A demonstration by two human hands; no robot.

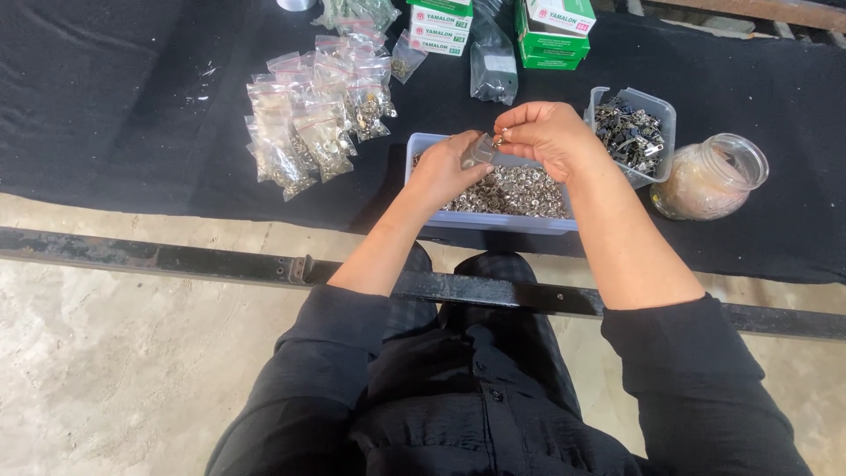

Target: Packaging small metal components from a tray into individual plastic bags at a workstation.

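Black sleeves and lap fill the near edge, above a dark metal rail (264,263) and concrete floor (106,353). Green-and-white boxes (553,26) stand at the far edge of the black cloth (115,106), with a heap of filled clear packets (317,115) to the left. The left hand (445,167) closes around a small clear bag (480,150); the right hand (546,137) pinches a small metal piece (500,137) just above its mouth, over a tray of metal fittings (493,220). A second tub (656,106) and glass jar (709,176) sit right.
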